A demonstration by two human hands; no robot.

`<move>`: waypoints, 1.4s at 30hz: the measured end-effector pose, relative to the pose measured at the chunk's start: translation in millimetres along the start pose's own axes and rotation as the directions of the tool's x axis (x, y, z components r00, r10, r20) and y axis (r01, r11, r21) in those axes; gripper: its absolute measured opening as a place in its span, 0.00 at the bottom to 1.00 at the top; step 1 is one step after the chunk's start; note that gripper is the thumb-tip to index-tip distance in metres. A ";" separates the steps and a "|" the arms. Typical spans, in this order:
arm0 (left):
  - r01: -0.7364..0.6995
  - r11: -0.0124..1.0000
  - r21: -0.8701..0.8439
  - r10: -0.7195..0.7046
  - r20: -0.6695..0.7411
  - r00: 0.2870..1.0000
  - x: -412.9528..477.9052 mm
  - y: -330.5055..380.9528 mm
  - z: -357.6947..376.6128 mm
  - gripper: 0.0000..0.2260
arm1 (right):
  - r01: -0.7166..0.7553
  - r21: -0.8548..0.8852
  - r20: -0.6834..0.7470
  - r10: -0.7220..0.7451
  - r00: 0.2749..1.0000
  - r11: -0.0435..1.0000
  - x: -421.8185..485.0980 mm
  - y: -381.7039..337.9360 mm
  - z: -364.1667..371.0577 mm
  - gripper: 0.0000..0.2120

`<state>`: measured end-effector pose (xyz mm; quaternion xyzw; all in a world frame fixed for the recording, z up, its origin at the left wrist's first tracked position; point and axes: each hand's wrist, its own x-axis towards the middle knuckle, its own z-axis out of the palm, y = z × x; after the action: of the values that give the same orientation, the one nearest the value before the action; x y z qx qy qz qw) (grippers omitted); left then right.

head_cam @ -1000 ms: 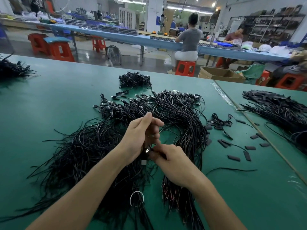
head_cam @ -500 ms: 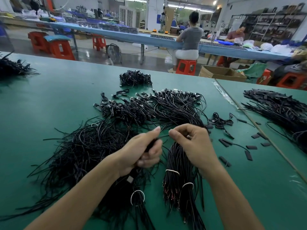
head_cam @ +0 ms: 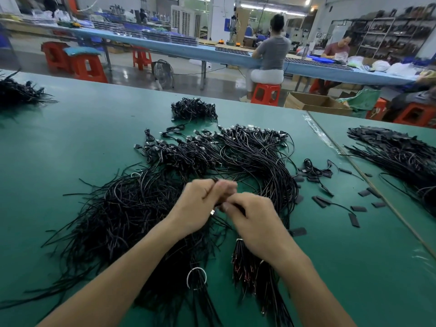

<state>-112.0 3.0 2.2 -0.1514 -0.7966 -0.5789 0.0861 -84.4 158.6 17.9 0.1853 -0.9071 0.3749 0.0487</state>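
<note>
- Green worktable (head_cam: pixel 70 149) bears loose cable heap (head_cam: pixel 118 208) near left, within easy reach
- Left hand (head_cam: pixel 200 204) and right hand (head_cam: pixel 257 223), fingers curled, both pinch one cable (head_cam: pixel 213 211) at centre, probably steadying its plug end

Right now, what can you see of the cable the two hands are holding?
A thin black cable, held between both hands. The left hand grips it with curled fingers; a small silver metal plug pokes out below that hand. The right hand pinches it close beside the left. Beneath it lies the heap of loose black cables on the green table. Motion blur hides the rest.
</note>
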 end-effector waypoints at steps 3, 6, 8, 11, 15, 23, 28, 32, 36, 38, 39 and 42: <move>0.129 0.992 0.010 -0.128 0.183 0.975 -4.3 3.7 -1.5 0.22 | 0.038 -0.078 -0.116 -0.047 0.992 0.996 2.1 -0.2 -12.2 0.04; 0.367 0.929 -0.056 -0.320 0.383 0.867 -7.3 9.1 -9.9 0.27 | 0.068 -0.088 -0.255 -0.088 0.963 0.994 3.6 0.6 -25.5 0.05; 0.427 0.898 -0.105 -0.335 0.468 0.818 -8.6 10.0 -17.6 0.28 | 0.112 -0.031 -0.286 -0.117 0.951 0.993 5.3 -0.6 -28.2 0.03; 0.527 0.750 -0.401 -0.223 0.596 0.771 -7.1 13.7 -24.6 0.26 | 0.132 0.066 -0.303 -0.106 0.947 0.989 8.5 0.3 -22.5 0.04; 0.497 0.466 -0.732 -0.085 0.523 0.848 -1.8 22.4 -21.9 0.20 | 0.015 0.147 -0.139 0.006 0.990 0.989 8.3 8.4 -5.1 0.09; 0.125 0.835 -0.536 -0.142 0.010 0.990 2.2 5.6 -2.7 0.13 | 0.013 -0.013 0.186 -0.010 0.982 1.000 -2.3 5.1 13.8 0.10; 0.077 0.987 0.141 -0.096 0.138 0.986 -4.8 -4.1 -3.1 0.15 | 0.073 -0.042 0.087 -0.069 0.994 0.996 -0.8 4.4 -2.6 0.08; 0.254 0.967 0.016 -0.246 0.317 0.916 -8.9 0.3 -4.8 0.24 | 0.069 0.094 -0.033 -0.066 0.997 0.993 0.5 5.2 -16.1 0.03; 0.384 0.899 -0.212 -0.245 0.484 0.840 -11.2 3.1 -14.1 0.26 | 0.062 0.296 -0.095 -0.035 0.995 0.953 3.2 6.1 -18.7 0.04; 0.445 0.843 -0.303 -0.214 0.569 0.794 -11.6 2.1 -20.0 0.25 | 0.041 0.409 -0.018 -0.038 0.999 0.912 3.1 6.0 -17.2 0.04; 0.474 0.813 -0.338 -0.199 0.604 0.772 -11.6 1.7 -23.0 0.25 | 0.027 0.458 0.031 -0.047 0.998 0.888 2.6 5.9 -16.5 0.04; 0.524 0.771 -0.360 -0.181 0.666 0.724 -12.1 0.6 -29.8 0.23 | 0.009 0.471 0.142 -0.086 0.986 0.882 2.2 6.9 -16.4 0.03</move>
<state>-101.6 -26.8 8.4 -0.1811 -0.6057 -0.7010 -0.3301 -89.8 173.9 25.5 0.2432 -0.7856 0.5657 -0.0607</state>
